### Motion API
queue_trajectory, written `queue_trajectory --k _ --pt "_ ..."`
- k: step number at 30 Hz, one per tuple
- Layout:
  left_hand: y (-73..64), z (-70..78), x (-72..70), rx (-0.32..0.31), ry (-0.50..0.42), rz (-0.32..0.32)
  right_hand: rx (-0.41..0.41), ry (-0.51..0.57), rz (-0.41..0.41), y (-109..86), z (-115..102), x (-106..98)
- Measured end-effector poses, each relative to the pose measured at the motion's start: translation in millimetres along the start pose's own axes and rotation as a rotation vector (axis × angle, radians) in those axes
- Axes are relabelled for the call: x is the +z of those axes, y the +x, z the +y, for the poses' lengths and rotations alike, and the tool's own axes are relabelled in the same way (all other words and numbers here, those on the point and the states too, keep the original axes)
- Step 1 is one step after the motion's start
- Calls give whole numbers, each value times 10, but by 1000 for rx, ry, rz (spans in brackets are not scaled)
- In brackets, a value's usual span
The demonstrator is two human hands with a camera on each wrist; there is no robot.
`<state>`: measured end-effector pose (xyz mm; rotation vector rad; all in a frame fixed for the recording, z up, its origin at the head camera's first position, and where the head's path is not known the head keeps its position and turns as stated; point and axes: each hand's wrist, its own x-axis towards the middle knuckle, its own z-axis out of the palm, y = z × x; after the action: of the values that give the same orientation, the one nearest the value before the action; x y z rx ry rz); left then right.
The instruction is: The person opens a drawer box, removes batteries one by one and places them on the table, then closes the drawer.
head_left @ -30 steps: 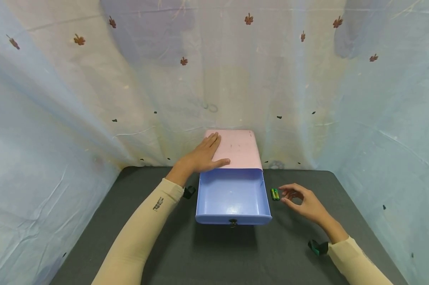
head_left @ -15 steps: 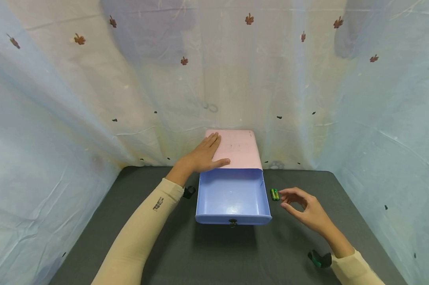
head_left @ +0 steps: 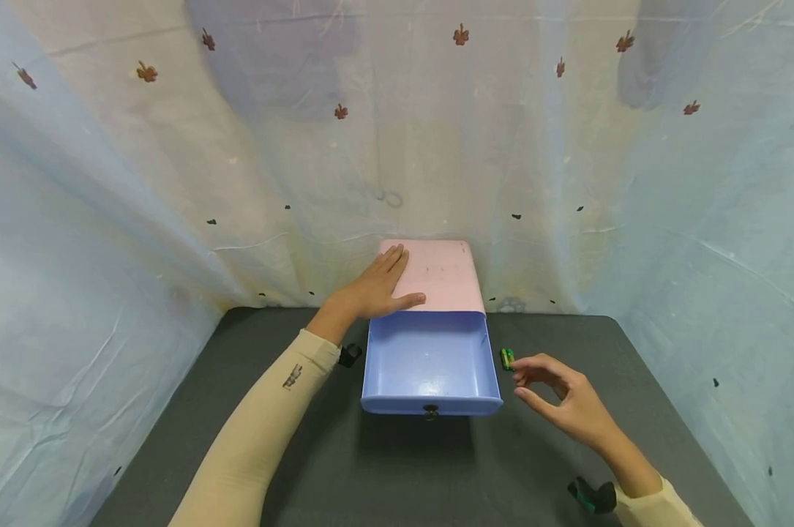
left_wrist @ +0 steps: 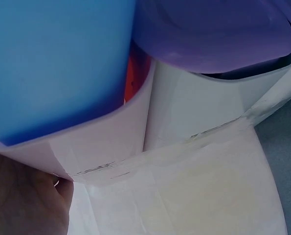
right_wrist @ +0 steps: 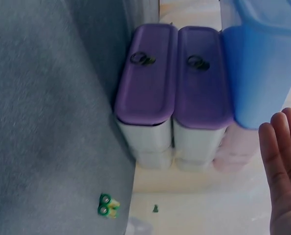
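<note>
My left hand [head_left: 373,289] lies on the pink top of a small drawer cabinet [head_left: 443,274], fingers straight and thumb spread along its front edge. The cabinet's blue drawer [head_left: 429,359] is pulled out, with nothing inside it. My right hand [head_left: 571,402] hovers to the right of this drawer, thumb apart from loosely bent fingers, holding nothing. Two green-and-yellow batteries [head_left: 506,357] lie side by side on the table, partly overlapped by the right fingertips in the head view. In the right wrist view the batteries [right_wrist: 107,205] stand well apart from the hand [right_wrist: 287,166].
Below the blue drawer are two closed drawers with purple fronts [right_wrist: 201,78], each with a key ring [right_wrist: 198,62] in its lock. Dark grey cloth covers the table [head_left: 291,454]. A pale printed curtain [head_left: 397,146] hangs behind the cabinet and along both sides.
My right hand has shifted slightly left and toward me, its fingertips now overlapping the batteries in the head view. The left hand, cabinet and drawer stay as they were.
</note>
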<state>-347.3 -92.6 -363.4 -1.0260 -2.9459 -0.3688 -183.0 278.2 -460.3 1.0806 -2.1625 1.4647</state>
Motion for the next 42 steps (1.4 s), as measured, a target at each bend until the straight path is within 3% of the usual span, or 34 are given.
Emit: queue_trajectory --k 21,28,42 --pt "7 9 -12 -12 19 3 -174 108 -7 34 -308 215" --pt "-1 15 -20 -3 4 -1 -271 115 75 88 -463 253" --pt "1 1 4 -5 -1 -1 -303 137 -4 50 -502 390"
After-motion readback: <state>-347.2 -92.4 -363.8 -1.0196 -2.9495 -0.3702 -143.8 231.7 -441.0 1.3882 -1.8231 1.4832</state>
